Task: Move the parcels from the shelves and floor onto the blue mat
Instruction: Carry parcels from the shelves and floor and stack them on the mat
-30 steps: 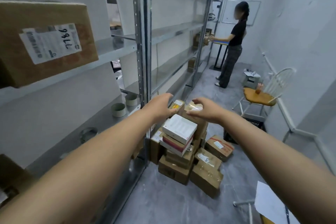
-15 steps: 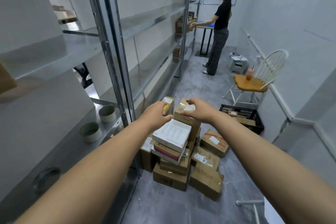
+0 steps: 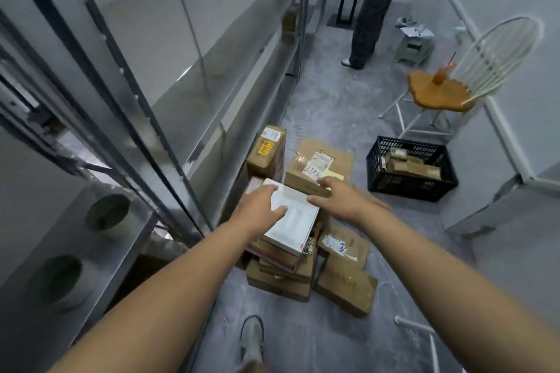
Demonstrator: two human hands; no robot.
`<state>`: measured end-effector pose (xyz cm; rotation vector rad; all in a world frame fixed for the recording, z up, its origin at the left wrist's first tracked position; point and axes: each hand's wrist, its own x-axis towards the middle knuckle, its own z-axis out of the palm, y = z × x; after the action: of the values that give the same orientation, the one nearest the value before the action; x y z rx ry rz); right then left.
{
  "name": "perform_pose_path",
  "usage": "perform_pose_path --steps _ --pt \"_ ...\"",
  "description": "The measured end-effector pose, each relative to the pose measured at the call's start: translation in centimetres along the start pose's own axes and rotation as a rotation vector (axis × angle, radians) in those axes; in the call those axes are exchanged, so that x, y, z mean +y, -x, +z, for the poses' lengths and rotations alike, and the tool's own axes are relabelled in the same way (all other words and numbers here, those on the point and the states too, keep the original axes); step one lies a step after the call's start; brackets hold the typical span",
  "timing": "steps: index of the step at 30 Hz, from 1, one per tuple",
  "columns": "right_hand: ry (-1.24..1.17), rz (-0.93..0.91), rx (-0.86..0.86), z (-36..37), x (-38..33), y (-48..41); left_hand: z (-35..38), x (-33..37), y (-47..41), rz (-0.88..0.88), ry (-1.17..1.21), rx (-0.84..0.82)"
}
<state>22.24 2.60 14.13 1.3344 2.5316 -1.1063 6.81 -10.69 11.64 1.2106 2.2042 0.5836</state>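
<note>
Resting spread on the white box (image 3: 292, 221), the left hand (image 3: 260, 211) covers its nine o'clock edge. The right hand (image 3: 339, 197), fingers open, touches its two o'clock corner atop the parcel pile (image 3: 306, 257).

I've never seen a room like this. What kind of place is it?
Probably a parcel storeroom: tall metal shelves line one wall, labelled cardboard parcels are piled on the floor, and a black crate holds more boxes.

Both arms were stretched way out and down. Left hand (image 3: 261, 211) lay flat, fingers spread. Right hand (image 3: 337, 197) was palm-down too, fingers loosely open, nothing gripped.
</note>
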Motion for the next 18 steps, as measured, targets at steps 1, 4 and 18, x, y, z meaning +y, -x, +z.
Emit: perform_pose_path --steps 1,4,18 --pt "-0.006 0.023 -0.017 0.5 0.8 -1.6 0.8 -0.9 -1.4 -0.009 -0.017 -0.028" --pt "-0.071 0.127 -0.027 2.7 3.2 -6.5 2.7 -3.7 -6.3 -0.031 -0.009 -0.096" --pt "-0.199 0.512 -0.261 15.6 17.0 -21.6 12.3 -19.0 -25.3 -0.302 0.137 -0.170"
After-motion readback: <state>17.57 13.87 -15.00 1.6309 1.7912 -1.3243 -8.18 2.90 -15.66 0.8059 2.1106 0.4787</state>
